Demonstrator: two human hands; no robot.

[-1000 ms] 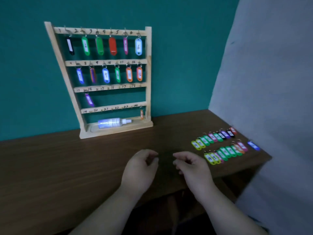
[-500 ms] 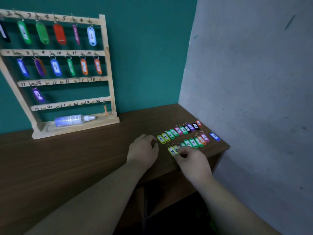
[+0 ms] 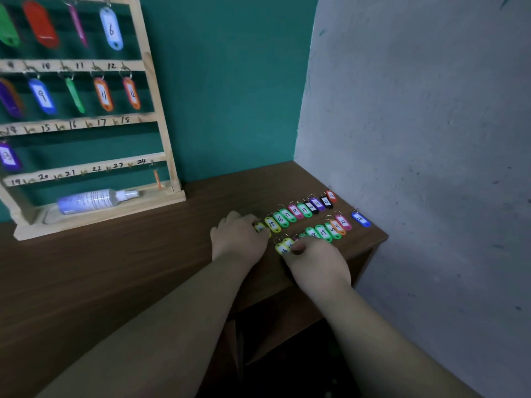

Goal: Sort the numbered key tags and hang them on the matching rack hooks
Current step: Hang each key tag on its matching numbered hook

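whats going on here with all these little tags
A person is sorting numbered key tags on the desk. The right hand pinches yellow tag 14 in the front row; the left hand touches the back row's end yellow tag, grip unclear. The rack hooks 15 to 23 look empty.

Your wooden rack [image 3: 161,133] stands upright with hand-numbered rails. The hung tags [image 3: 103,94], among them 6, 9, 11 and 12, dangle from its upper hooks. Right of the rack, the loose key tags [image 3: 304,210] lie flat on the surface [image 3: 115,268] in two slanted rows. Yellow and green lie nearest the rack, then pink, orange, black and red. One blue tag [image 3: 361,219] lies apart, farthest from the rack. Your left hand [image 3: 237,239] and right hand [image 3: 316,265] touch the yellow tags at the rows' rack-side ends.
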